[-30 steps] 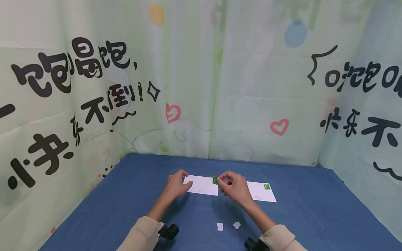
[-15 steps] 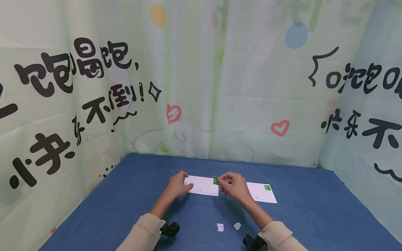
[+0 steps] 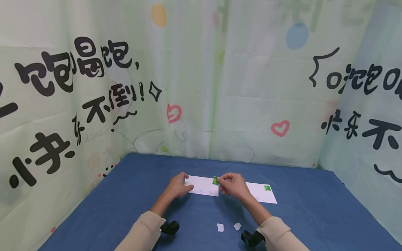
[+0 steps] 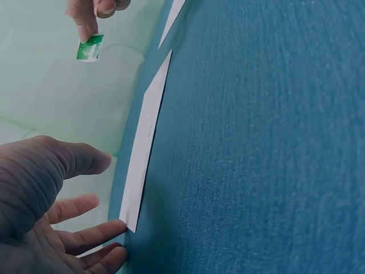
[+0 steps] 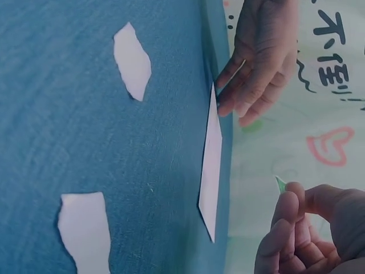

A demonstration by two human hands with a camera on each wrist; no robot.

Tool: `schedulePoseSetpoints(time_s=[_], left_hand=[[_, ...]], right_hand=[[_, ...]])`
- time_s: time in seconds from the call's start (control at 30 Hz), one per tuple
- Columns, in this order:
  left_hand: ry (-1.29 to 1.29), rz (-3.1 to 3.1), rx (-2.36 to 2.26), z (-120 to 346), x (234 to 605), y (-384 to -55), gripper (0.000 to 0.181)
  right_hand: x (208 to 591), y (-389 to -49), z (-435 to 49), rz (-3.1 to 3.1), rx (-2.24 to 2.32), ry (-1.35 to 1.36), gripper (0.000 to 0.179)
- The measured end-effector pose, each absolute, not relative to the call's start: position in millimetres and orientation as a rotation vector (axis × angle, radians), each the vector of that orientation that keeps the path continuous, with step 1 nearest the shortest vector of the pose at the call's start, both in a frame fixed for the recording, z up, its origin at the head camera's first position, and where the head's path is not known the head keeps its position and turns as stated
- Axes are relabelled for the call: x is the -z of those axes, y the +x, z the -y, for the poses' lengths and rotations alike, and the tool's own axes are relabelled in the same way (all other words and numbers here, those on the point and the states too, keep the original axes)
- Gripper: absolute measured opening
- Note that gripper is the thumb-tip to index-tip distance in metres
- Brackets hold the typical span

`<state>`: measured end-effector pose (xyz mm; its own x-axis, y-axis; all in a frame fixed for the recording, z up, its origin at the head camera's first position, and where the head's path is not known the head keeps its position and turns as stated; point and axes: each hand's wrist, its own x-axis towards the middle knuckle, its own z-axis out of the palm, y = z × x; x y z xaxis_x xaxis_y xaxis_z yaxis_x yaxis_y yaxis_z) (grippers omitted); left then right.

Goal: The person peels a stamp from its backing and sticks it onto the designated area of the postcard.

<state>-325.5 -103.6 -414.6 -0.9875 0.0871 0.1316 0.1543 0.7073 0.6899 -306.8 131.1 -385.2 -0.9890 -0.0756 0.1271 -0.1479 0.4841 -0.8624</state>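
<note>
My right hand (image 3: 235,184) pinches a small green stamp (image 3: 215,180) between thumb and fingertips. In the left wrist view the stamp (image 4: 90,48) hangs above the table surface, apart from the envelope. A white envelope (image 3: 202,185) lies flat on the blue cloth, with the stamp over its upper right corner in the head view. My left hand (image 3: 178,186) is at the envelope's left end, fingers spread; in the left wrist view fingertips touch the end of the envelope (image 4: 140,154) while the thumb stays raised off it.
A second envelope (image 3: 262,192) with a green stamp (image 3: 267,188) on its upper right corner lies partly behind my right hand. Two torn white paper scraps (image 3: 220,227) lie nearer me on the blue tablecloth (image 3: 141,188). Printed curtains (image 3: 201,87) enclose the back and sides.
Almost nothing moves. The right forearm and its wrist camera shift slightly left, while the stamp stays pinched over the envelope's corner.
</note>
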Motion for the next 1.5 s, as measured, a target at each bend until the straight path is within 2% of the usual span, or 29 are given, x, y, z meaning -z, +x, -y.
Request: schedulePoseSetpoints(time_s=[0.67, 1.5], left_hand=[[-0.232, 2.882, 0.967, 103.6, 412.4, -319.5, 0.040], [-0.081, 2.903, 0.865, 96.6, 419.2, -321.9, 0.039]], right_hand=[[391.1, -320.9, -128.0, 2.739, -1.545, 0.138, 0.015], [396.4, -340.9, -127.7, 2.809, -1.513, 0.135, 0.017]])
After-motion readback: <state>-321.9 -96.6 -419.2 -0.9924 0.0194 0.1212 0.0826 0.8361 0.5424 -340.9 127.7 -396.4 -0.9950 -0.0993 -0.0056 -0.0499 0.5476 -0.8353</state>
